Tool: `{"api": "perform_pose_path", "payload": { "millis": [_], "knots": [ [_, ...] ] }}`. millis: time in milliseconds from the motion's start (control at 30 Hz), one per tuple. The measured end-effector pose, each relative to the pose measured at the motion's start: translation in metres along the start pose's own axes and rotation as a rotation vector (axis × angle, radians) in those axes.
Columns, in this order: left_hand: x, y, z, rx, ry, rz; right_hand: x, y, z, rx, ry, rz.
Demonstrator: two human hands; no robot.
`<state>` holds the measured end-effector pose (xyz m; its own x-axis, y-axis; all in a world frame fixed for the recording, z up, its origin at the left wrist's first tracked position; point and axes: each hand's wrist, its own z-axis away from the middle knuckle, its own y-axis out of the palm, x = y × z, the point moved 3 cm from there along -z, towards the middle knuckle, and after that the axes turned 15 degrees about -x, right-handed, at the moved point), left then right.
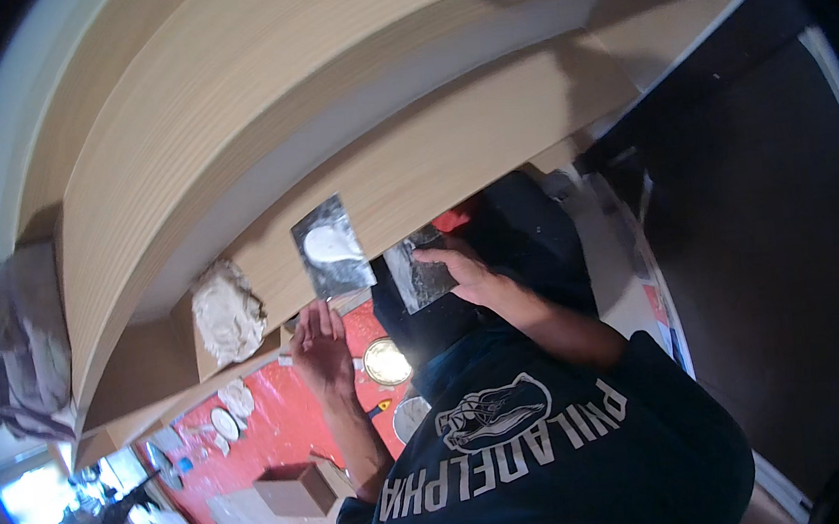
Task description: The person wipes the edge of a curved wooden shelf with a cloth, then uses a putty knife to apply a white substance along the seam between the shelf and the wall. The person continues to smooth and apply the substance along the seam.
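My left hand (322,348) holds up a broad metal putty blade (331,248) that carries a smear of white filler. My right hand (467,274) grips a second, dirtier metal blade (419,276) just to the right of the first. The two blades are close together but apart. Both are held in front of a pale wooden panel (410,153). A lump of white filler (228,315) sits on a wooden board to the left of my left hand.
Long light-wood boards (253,67) fill the upper view. A grey crumpled bag (17,342) lies at the left. Below are a red floor sheet (275,429), a round tin (386,362), a cardboard box (295,488), and dark floor (766,232) at the right.
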<state>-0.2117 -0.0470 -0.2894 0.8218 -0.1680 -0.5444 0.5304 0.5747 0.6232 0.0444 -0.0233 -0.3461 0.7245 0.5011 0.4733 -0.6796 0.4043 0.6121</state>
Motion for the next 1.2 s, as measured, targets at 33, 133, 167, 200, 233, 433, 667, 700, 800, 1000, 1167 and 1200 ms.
{"api": "perform_pose_path", "payload": {
  "millis": [33,133,167,200,233,433,667,700,800,1000,1167,1200],
  "knots": [
    [-0.001,-0.001,0.001,0.007,-0.002,-0.004,0.01,-0.015,0.003,-0.019,-0.028,-0.021],
    [0.0,0.001,0.0,0.004,0.003,-0.028,0.036,-0.06,0.012,-0.148,-0.146,-0.123],
    [0.001,0.0,0.0,-0.016,0.018,-0.046,0.044,-0.073,0.014,-0.208,-0.184,-0.141],
    [0.003,0.0,0.0,-0.038,0.034,-0.062,0.054,-0.09,0.023,-0.215,-0.216,-0.126],
    [0.003,0.001,0.0,-0.048,0.041,-0.067,0.059,-0.105,0.025,-0.235,-0.238,-0.123],
    [0.003,-0.003,0.001,0.021,0.007,-0.189,0.059,-0.163,0.017,-0.248,-0.224,-0.123],
    [0.017,0.031,0.012,-0.13,0.004,-0.278,0.065,-0.153,0.032,-0.35,-0.262,-0.015],
    [0.017,0.032,0.013,-0.161,0.015,-0.269,0.064,-0.151,0.031,-0.335,-0.257,-0.001],
    [0.022,0.039,0.014,-0.176,0.053,-0.286,0.061,-0.15,0.03,-0.321,-0.264,0.041],
    [0.023,0.048,0.006,-0.147,0.126,-0.329,0.057,-0.146,0.04,-0.245,-0.315,0.15],
    [-0.01,0.063,0.057,0.035,0.223,-0.087,0.066,-0.127,0.058,-0.198,-0.439,0.306],
    [-0.017,0.06,0.066,0.059,0.24,-0.104,0.068,-0.12,0.06,-0.199,-0.433,0.33]
  ]
}}
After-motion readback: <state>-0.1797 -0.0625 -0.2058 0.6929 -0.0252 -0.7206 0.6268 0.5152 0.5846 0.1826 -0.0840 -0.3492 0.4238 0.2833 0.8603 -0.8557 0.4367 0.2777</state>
